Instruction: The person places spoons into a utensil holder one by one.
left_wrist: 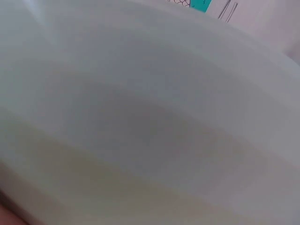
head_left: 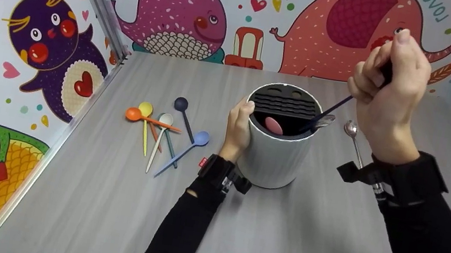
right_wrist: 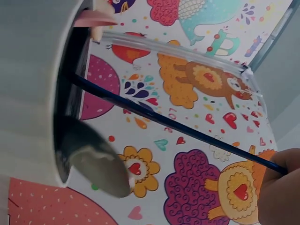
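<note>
Pale-grey cylindrical container (one) is standing between left hand, gripping its wall, and right hand, clutching one slim dark-blue rod slanting inside. Sideways levering could be tipping it. About seven multicoloured round-bowled spoons are lying left of the left hand; one silvery metal spoon, near the right.

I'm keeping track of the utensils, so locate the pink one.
In the head view, the pink utensil sits inside the silver canister, left of the dark blue stick.
</note>
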A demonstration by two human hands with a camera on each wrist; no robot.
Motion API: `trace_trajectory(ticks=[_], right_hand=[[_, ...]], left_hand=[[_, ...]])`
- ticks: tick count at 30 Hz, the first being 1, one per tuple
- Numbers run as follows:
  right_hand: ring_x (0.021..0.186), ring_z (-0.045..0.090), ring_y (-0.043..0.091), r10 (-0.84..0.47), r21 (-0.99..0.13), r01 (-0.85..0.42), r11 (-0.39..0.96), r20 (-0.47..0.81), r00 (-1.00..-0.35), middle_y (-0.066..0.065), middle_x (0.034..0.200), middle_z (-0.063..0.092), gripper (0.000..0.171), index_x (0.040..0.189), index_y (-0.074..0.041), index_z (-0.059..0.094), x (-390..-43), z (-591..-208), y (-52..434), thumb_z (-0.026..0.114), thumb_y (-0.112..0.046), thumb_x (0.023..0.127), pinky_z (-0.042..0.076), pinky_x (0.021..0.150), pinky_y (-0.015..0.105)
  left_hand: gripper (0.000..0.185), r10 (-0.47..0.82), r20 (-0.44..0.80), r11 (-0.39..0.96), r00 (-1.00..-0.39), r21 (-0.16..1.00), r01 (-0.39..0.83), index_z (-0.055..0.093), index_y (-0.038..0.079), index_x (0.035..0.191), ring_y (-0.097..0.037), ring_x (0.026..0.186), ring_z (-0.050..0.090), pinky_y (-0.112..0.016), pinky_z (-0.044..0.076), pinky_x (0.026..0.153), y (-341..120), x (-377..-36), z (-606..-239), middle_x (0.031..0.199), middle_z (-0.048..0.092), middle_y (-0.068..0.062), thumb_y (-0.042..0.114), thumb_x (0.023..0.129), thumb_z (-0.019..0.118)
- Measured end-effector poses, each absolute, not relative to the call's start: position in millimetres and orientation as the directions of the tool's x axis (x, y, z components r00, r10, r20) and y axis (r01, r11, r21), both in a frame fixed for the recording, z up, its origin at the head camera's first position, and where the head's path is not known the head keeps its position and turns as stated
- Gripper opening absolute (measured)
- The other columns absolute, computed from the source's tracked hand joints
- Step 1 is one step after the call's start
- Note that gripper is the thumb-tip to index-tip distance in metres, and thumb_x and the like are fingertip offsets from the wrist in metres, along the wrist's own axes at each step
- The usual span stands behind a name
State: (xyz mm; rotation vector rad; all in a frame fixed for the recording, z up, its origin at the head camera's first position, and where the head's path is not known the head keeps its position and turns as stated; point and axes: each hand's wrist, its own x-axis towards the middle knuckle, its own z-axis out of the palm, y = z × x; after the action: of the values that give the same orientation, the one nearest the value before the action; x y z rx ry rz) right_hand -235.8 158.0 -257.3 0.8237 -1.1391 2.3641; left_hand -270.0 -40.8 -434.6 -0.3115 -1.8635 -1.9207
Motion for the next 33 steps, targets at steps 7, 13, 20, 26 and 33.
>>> trace_trajectory(ticks=[7, 13, 20, 26, 33], right_hand=[[0.042, 0.015, 0.01, 0.064, -0.626, -0.576, -0.526, 0.646, -0.761, 0.002, 0.056, 0.024, 0.036, 0.071, 0.001, 0.04, -248.0, -270.9, 153.8, 0.054, -0.015, 0.1, 0.013, 0.037, 0.023], [0.044, 0.013, 0.011, -0.03, -0.69, -0.488, -0.534, 0.593, -0.805, 0.004, 0.056, 0.023, 0.035, 0.07, 0.0, 0.038, -253.1, -284.0, 147.6, 0.057, -0.008, 0.098, 0.011, 0.038, 0.025], [0.044, 0.016, 0.012, -0.161, -0.789, -0.437, -0.431, 0.544, -0.823, 0.004, 0.056, 0.028, 0.033, 0.07, -0.002, 0.04, -254.3, -297.7, 146.5, 0.059, -0.009, 0.097, 0.012, 0.038, 0.027], [0.043, 0.02, 0.015, -0.205, -0.848, -0.448, -0.285, 0.51, -0.835, 0.006, 0.056, 0.031, 0.041, 0.067, -0.001, 0.04, -255.5, -302.1, 147.6, 0.056, -0.021, 0.1, 0.02, 0.035, 0.028], [0.04, 0.035, 0.023, -0.258, -0.877, -0.479, -0.041, 0.472, -0.843, 0.011, 0.055, 0.034, 0.041, 0.067, 0.009, 0.038, -258.1, -303.7, 147.3, 0.042, -0.014, 0.101, 0.036, 0.035, 0.03]], left_hand=[[0.056, -0.159, 0.464, 0.014, -0.872, 0.884, 0.468, 0.066, -0.007, 0.12, -0.021, 0.106, 0.062, -0.032, 0.047, 0.097, -42.5, -269.8, -435.4, 0.115, 0.069, -0.019, 0.03, 0.095, 0.033], [0.055, -0.168, 0.463, 0.027, -0.87, 0.885, 0.466, 0.067, -0.008, 0.118, -0.021, 0.105, 0.063, -0.032, 0.047, 0.096, -42.6, -268.9, -435.9, 0.114, 0.069, -0.019, 0.029, 0.095, 0.034], [0.055, -0.159, 0.468, 0.01, -0.869, 0.881, 0.473, 0.066, -0.007, 0.119, -0.021, 0.104, 0.062, -0.032, 0.047, 0.096, -42.3, -269.0, -436.9, 0.114, 0.069, -0.018, 0.029, 0.095, 0.033], [0.053, -0.161, 0.477, -0.004, -0.864, 0.875, 0.483, 0.067, -0.008, 0.116, -0.021, 0.102, 0.062, -0.032, 0.047, 0.096, -40.5, -270.7, -436.9, 0.111, 0.069, -0.019, 0.027, 0.094, 0.034], [0.054, -0.171, 0.469, 0.007, -0.867, 0.88, 0.475, 0.067, -0.009, 0.115, -0.02, 0.102, 0.063, -0.032, 0.047, 0.095, -39.1, -271.3, -436.1, 0.111, 0.069, -0.02, 0.028, 0.094, 0.034]])
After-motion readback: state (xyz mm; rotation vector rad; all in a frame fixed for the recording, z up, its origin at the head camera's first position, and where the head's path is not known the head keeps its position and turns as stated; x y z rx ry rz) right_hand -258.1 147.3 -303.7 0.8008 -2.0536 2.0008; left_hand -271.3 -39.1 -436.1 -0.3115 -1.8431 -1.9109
